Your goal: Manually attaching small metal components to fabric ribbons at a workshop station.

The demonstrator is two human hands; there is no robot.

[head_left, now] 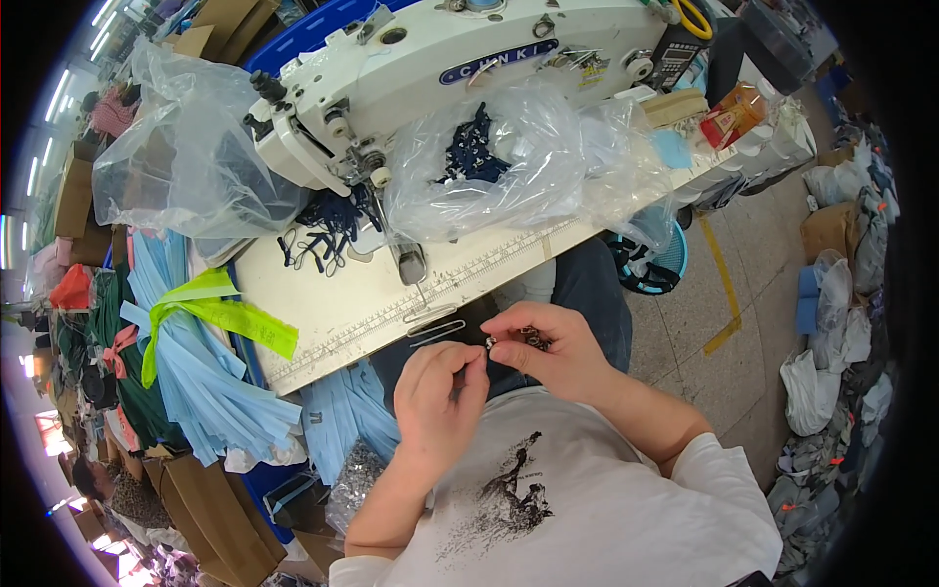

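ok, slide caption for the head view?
Both hands, left hand and right hand, pinch small metal pieces in front of a white sewing machine and its table.

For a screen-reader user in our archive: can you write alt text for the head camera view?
Seen from above, a seated person's left hand and right hand meet over the lap, pinching small dark metal pieces between the fingertips. Ahead, a white industrial sewing machine stands on a pale table with clear plastic bags and bundled light-blue fabric.
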